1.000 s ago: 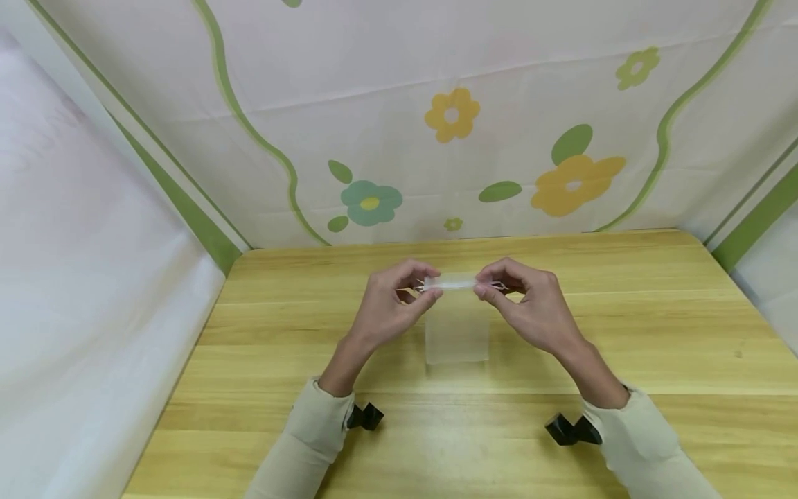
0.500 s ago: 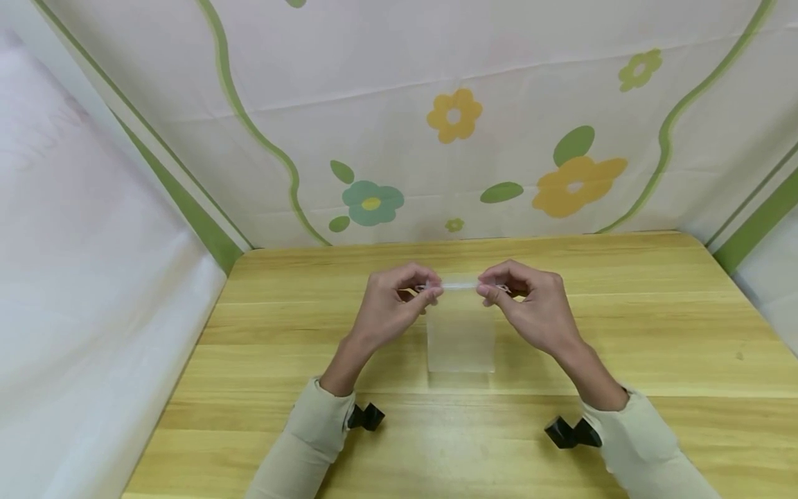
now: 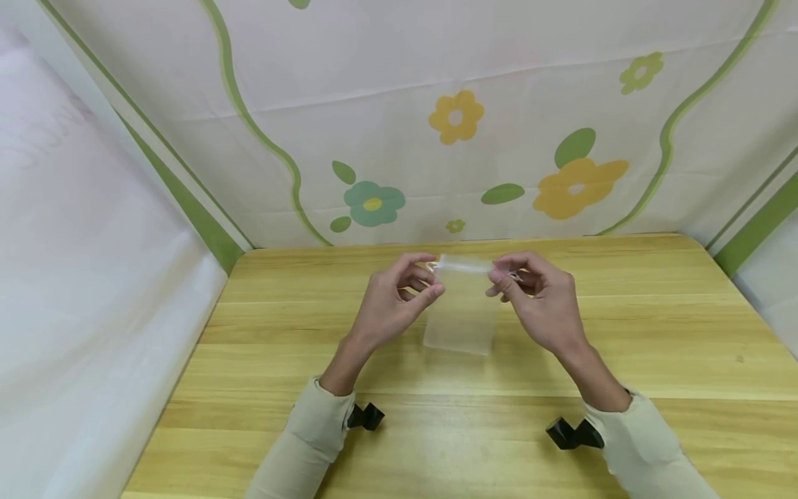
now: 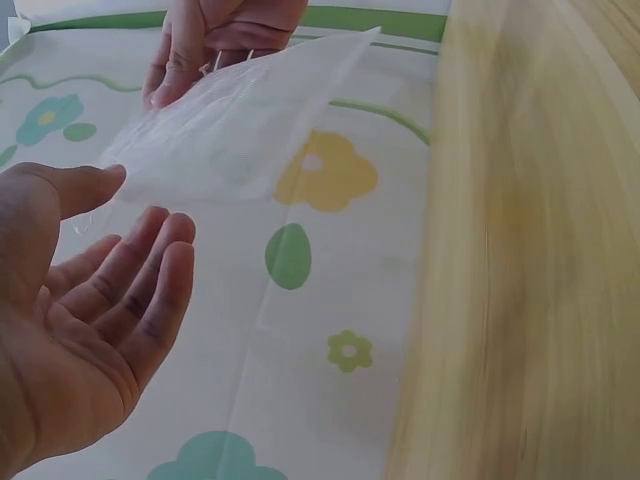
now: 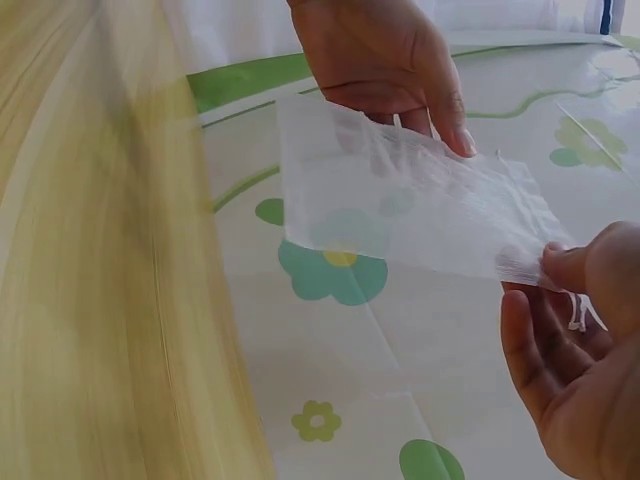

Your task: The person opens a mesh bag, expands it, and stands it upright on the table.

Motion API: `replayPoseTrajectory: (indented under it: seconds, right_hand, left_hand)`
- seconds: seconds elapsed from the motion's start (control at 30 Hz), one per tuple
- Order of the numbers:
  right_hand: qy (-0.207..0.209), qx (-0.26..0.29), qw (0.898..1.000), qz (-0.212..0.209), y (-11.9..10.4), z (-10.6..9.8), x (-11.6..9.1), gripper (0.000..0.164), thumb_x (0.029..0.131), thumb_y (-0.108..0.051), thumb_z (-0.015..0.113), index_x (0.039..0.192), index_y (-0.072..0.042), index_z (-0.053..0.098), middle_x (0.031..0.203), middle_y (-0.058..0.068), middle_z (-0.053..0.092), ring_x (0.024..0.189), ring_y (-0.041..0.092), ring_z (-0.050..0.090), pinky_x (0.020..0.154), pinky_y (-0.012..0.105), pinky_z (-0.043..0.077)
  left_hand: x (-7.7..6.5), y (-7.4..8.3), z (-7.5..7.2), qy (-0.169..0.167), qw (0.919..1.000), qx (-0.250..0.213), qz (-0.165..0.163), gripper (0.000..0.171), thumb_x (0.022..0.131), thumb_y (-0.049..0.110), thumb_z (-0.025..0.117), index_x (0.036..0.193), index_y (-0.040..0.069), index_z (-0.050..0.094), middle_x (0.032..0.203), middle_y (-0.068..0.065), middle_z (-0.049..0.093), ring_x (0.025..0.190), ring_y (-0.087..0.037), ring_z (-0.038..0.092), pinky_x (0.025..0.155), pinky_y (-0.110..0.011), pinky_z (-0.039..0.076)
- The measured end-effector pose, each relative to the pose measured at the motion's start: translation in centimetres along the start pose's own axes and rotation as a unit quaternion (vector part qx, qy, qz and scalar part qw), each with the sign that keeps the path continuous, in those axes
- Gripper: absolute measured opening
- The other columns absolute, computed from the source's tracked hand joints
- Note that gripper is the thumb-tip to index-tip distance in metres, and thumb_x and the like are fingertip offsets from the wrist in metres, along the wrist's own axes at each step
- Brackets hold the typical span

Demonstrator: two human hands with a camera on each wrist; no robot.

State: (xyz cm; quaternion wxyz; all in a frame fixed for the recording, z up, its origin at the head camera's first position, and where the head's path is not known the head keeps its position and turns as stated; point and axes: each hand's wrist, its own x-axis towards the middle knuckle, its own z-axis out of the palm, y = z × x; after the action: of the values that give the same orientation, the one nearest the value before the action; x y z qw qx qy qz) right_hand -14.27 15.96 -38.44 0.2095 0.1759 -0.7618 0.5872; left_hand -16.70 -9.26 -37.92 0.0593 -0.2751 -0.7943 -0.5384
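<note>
A small see-through white drawstring pouch hangs above the table between the two hands, its gathered top edge facing away from me. My right hand pinches the pouch's top right corner between thumb and fingers. A knotted white cord dangles beside that thumb in the right wrist view. At the pouch's left edge is my left hand. Its thumb and fingers stand apart in the left wrist view, with the thumb tip right at the pouch's edge. The pouch looks flat and thin.
A light wooden table lies beneath the hands. Behind it hangs a white cloth printed with flowers and green vines; another pale sheet covers the left side. Black wrist mounts stick out from the beige sleeves.
The pouch's top has lifted and tilted away, showing more of its face. My left fingers have spread off its corner. The right hand has shifted slightly right and away from me, still pinching it.
</note>
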Motion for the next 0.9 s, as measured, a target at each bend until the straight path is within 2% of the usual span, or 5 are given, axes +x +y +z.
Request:
replayPoseTrajectory:
  seconds: [0.27, 0.5, 0.6, 0.73, 0.9]
  right_hand:
    - [0.051, 0.075, 0.996, -0.002, -0.4, 0.0, 0.1, 0.015, 0.098, 0.011, 0.069, 0.113, 0.014, 0.068, 0.098, -0.006, 0.077, 0.071, 0.006, 0.077, 0.061, 0.018, 0.059]
    - [0.067, 0.105, 0.992, -0.001, -0.3, -0.1, 0.2, 0.019, 0.098, 0.011, 0.069, 0.115, 0.017, 0.065, 0.1, -0.003, 0.078, 0.072, 0.007, 0.077, 0.061, 0.018, 0.059]
    - [0.059, 0.08, 0.995, 0.011, -0.2, -0.3, 0.2, 0.023, 0.098, 0.01, 0.07, 0.12, 0.014, 0.066, 0.101, -0.007, 0.077, 0.077, 0.005, 0.078, 0.066, 0.017, 0.061]
    - [0.033, 0.007, 0.999, 0.013, -0.1, -0.7, 0.2, 0.033, 0.095, 0.009, 0.074, 0.127, 0.009, 0.066, 0.103, -0.013, 0.074, 0.087, 0.0, 0.075, 0.078, 0.013, 0.061]
    - [-0.01, -0.045, 0.999, 0.015, -0.1, -1.1, 0.3, 0.041, 0.093, 0.005, 0.078, 0.132, 0.002, 0.066, 0.11, 0.003, 0.077, 0.098, -0.001, 0.072, 0.09, 0.014, 0.059]
  left_hand:
    - [0.0, 0.0, 0.1, -0.017, 0.9994, 0.005, -0.029, 0.031, 0.101, 0.014, 0.076, 0.13, 0.004, 0.07, 0.105, -0.012, 0.081, 0.093, -0.021, 0.078, 0.076, -0.038, 0.068]
    - [0.0, 0.1, 0.0, -0.017, 0.9995, 0.017, -0.02, 0.012, 0.101, 0.011, 0.075, 0.112, 0.005, 0.076, 0.098, -0.01, 0.081, 0.083, -0.016, 0.076, 0.072, -0.03, 0.066]
    - [-0.1, 0.1, -0.2, -0.004, 0.9996, 0.022, -0.015, 0.009, 0.102, 0.011, 0.074, 0.109, 0.005, 0.077, 0.097, -0.009, 0.08, 0.081, -0.015, 0.074, 0.072, -0.032, 0.065]
    - [0.0, 0.1, -0.5, 0.014, 0.9996, 0.025, -0.008, 0.009, 0.102, 0.01, 0.074, 0.109, 0.005, 0.078, 0.096, -0.01, 0.08, 0.082, -0.015, 0.073, 0.072, -0.033, 0.065]
    - [0.0, 0.0, -0.7, 0.014, 0.9995, 0.028, 0.006, 0.01, 0.103, 0.009, 0.073, 0.109, 0.005, 0.079, 0.095, -0.009, 0.079, 0.082, -0.014, 0.072, 0.072, -0.026, 0.063]
